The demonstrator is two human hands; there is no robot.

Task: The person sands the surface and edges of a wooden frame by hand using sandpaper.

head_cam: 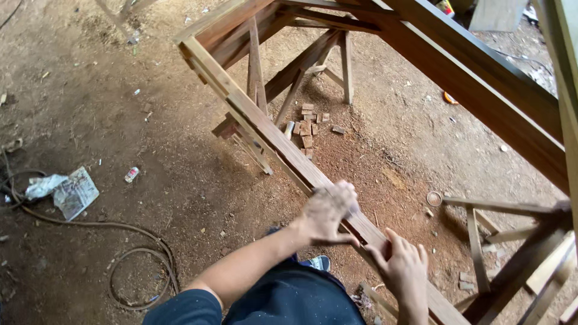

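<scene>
On the near rail of the wooden frame (283, 144): left hand (328, 212) blurred, curled flat against its top, maybe around something small, cannot tell; right hand (404, 265) clamped on the rail's edge beside it. Probably stiff, heavy, splintery; best gripped along rails, across trestles (301, 66).

Left hand (328, 212), motion-blurred, extends forward on a bare forearm below a dark sleeve, fingers curled downward; right hand (404, 268) sits nearer the body, fingers bent, thumb pointing toward the left hand.
</scene>
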